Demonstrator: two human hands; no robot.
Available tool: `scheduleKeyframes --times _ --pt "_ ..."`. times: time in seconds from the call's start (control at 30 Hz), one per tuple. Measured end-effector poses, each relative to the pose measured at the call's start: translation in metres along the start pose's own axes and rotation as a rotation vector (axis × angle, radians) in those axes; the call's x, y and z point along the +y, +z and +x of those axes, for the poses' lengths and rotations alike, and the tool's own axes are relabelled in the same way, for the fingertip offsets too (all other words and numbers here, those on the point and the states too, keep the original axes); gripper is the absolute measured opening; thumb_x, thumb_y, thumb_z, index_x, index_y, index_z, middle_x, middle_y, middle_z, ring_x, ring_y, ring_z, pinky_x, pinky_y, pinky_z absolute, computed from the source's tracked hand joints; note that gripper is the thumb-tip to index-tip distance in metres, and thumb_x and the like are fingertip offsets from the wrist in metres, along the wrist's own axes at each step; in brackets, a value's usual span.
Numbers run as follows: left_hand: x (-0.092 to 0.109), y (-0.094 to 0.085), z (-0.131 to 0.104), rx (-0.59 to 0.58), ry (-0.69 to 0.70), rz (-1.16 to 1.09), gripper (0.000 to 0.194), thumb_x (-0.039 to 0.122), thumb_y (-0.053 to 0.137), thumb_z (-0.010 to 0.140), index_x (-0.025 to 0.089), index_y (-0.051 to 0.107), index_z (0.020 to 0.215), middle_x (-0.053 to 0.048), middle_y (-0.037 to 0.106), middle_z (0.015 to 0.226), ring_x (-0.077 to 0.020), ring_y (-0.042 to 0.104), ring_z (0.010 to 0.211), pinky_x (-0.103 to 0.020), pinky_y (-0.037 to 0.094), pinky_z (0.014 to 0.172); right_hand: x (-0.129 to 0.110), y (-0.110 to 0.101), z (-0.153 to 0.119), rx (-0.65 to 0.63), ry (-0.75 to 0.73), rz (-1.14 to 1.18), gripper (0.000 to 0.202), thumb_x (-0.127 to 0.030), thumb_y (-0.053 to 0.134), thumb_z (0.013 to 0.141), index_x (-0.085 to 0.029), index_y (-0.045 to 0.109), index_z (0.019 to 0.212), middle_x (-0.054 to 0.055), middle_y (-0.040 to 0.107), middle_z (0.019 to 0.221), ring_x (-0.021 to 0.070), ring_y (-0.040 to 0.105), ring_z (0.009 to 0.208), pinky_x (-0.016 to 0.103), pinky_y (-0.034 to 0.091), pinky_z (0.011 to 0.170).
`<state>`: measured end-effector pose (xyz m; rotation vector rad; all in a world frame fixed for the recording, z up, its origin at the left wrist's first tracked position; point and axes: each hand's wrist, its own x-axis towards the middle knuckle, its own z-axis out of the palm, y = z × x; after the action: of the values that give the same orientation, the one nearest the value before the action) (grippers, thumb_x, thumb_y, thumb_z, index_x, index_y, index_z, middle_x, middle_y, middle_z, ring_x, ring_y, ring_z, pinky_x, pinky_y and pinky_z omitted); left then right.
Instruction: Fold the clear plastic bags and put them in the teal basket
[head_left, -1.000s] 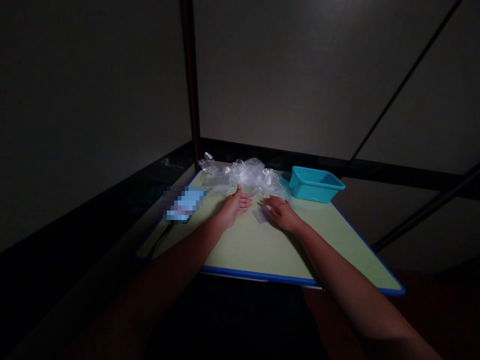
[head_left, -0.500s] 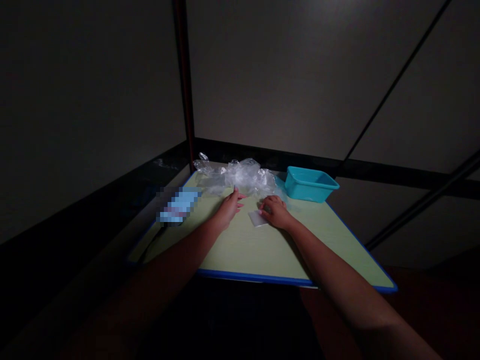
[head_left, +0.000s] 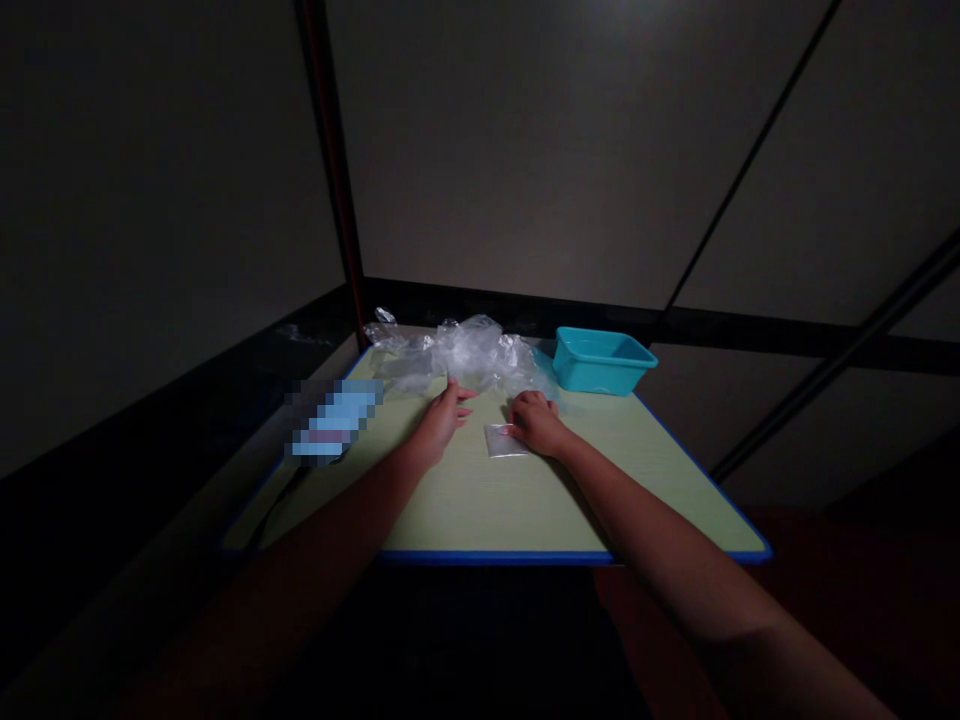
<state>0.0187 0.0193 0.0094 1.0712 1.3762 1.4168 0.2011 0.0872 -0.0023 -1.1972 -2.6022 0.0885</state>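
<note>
My right hand [head_left: 537, 423] rests over the table with its fingers curled, the thumb on a small flat clear plastic packet [head_left: 502, 443]. The packet's right side is hidden under the hand; its contents are too dim to make out. To the left, my left hand [head_left: 441, 422] hovers just above the tabletop with fingers stretched and apart, and nothing is in it. Beyond both hands lies a crumpled heap of clear plastic bags [head_left: 474, 350].
A turquoise plastic bin [head_left: 600, 374] stands at the table's back right. A blurred-out, phone-like bright object [head_left: 334, 420] with a dark cord sits at the left edge. The pale green table [head_left: 465, 510] has a blue rim, with walls behind and to the left.
The view has shifted, so the table and everything on it appear further left. The packet has turned slightly under my right hand. My left hand stays spread.
</note>
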Motion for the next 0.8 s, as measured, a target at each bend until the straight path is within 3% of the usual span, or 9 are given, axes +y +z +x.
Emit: scheduleKeyframes --times 0.17,0.37,0.57,0.7,0.8 --pt "-0.001 0.0 -0.001 -0.015 -0.004 -0.028 0.058 0.065 0.029 0.084 0.018 0.063 0.085 -0.009 0.059 0.109 -0.019 0.057 0.087 -0.029 0.044 0.076 -0.001 0.0 0.0 0.006 0.038 -0.028 0.018 -0.036 0.062 0.077 -0.019 0.061 0.081 0.009 0.056 0.099 0.0255 0.043 0.1 0.035 0.032 0.075" --pt "-0.001 0.001 -0.001 -0.021 -0.018 0.004 0.055 0.062 0.029 0.086 0.018 0.063 0.084 -0.009 0.06 0.106 -0.0203 0.054 0.094 -0.031 0.043 0.082 0.003 -0.002 0.0 0.046 0.093 0.097 0.015 -0.033 0.063 0.076 -0.018 0.058 0.076 0.003 0.061 0.075 0.0183 0.05 0.078 0.029 0.03 0.066" --pt "-0.003 0.003 -0.001 -0.087 -0.042 -0.07 0.052 0.061 0.033 0.086 0.017 0.061 0.085 -0.009 0.059 0.105 -0.0183 0.056 0.09 -0.032 0.042 0.086 0.011 0.002 0.003 0.099 0.151 0.41 0.015 -0.026 0.062 0.071 -0.018 0.05 0.066 -0.003 0.053 0.059 0.0104 0.043 0.055 0.023 0.027 0.052" --pt "-0.003 0.006 -0.003 -0.152 -0.073 -0.128 0.048 0.06 0.04 0.084 0.016 0.06 0.085 -0.009 0.059 0.099 -0.0166 0.058 0.084 -0.03 0.044 0.084 0.015 0.006 0.006 0.123 0.183 0.678 0.023 -0.033 0.063 0.065 -0.019 0.045 0.061 -0.005 0.049 0.052 0.0101 0.042 0.05 0.022 0.028 0.048" --pt "-0.001 0.006 -0.004 -0.137 -0.063 -0.137 0.043 0.055 0.042 0.085 0.016 0.06 0.086 -0.008 0.059 0.098 -0.0153 0.059 0.082 -0.03 0.045 0.081 0.017 0.009 0.008 0.148 0.216 0.86 0.03 -0.04 0.066 0.059 -0.02 0.044 0.061 -0.005 0.049 0.049 0.0099 0.042 0.047 0.022 0.029 0.045"
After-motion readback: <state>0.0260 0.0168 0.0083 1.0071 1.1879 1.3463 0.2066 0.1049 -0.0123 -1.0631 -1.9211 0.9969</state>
